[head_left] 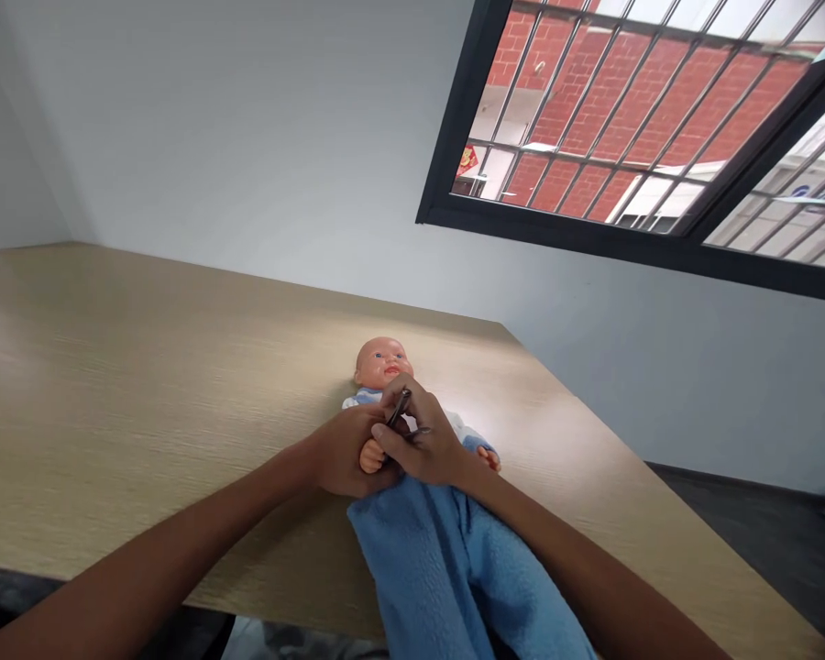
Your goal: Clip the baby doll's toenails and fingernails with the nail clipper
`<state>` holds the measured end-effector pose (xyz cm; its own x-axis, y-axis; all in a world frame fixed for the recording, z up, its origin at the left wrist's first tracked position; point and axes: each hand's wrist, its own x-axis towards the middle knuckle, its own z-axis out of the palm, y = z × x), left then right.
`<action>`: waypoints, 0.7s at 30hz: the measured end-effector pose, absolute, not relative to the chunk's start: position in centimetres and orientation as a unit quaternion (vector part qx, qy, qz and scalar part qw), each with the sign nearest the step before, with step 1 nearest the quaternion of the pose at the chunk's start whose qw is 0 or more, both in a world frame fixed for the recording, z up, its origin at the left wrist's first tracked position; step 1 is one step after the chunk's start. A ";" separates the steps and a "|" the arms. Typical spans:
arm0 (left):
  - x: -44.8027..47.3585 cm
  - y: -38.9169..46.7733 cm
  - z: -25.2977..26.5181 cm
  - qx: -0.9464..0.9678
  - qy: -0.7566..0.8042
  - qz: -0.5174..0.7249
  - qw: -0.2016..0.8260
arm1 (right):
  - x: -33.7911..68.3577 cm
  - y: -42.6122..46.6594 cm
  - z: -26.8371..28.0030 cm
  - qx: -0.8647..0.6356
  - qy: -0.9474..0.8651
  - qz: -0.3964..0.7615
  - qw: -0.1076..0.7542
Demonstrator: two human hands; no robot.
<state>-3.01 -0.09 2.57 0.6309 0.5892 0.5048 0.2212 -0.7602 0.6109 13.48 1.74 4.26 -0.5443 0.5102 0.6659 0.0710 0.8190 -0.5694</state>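
A baby doll [383, 356] lies on its back on the table, in a white and blue top and fuzzy blue trousers [426, 559]. My left hand [344, 451] is closed around one of the doll's arms, and the small doll hand [372, 456] pokes out by my fingers. Between the thumb and fingers of my right hand [432, 446] is a metal nail clipper [400, 408], held right over that doll hand. Whether its jaws touch the doll's fingers is hidden. The doll's other hand [488, 457] rests to the right, beside my right wrist.
The pale wooden table [144, 367] spreads far to the left, and its right edge slants down toward me. Behind it rises a white wall [247, 137] with a dark-framed, barred window [556, 223]. Dark floor [729, 522] shows at the right.
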 end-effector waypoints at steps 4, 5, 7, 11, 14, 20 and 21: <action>-3.0 -0.1 2.5 0.869 0.229 0.362 0.248 | 13.6 1.9 4.0 -0.173 -0.845 0.241 0.445; -3.0 0.0 2.5 0.869 0.229 0.361 0.248 | 13.6 2.0 3.9 -0.176 -0.845 0.240 0.445; -2.9 0.0 2.5 0.870 0.226 0.363 0.246 | 13.5 2.0 3.9 -0.181 -0.844 0.238 0.445; -3.0 0.2 2.4 0.869 0.214 0.381 0.233 | 13.4 1.8 4.0 -0.184 -0.842 0.238 0.447; -3.0 0.3 2.3 0.870 0.206 0.384 0.232 | 13.5 1.8 4.0 -0.185 -0.841 0.251 0.443; -3.0 0.1 2.4 0.868 0.231 0.364 0.246 | 13.7 1.9 3.7 -0.188 -0.843 0.245 0.440; -3.0 0.0 2.5 0.869 0.230 0.363 0.246 | 13.6 1.9 3.7 -0.189 -0.843 0.245 0.440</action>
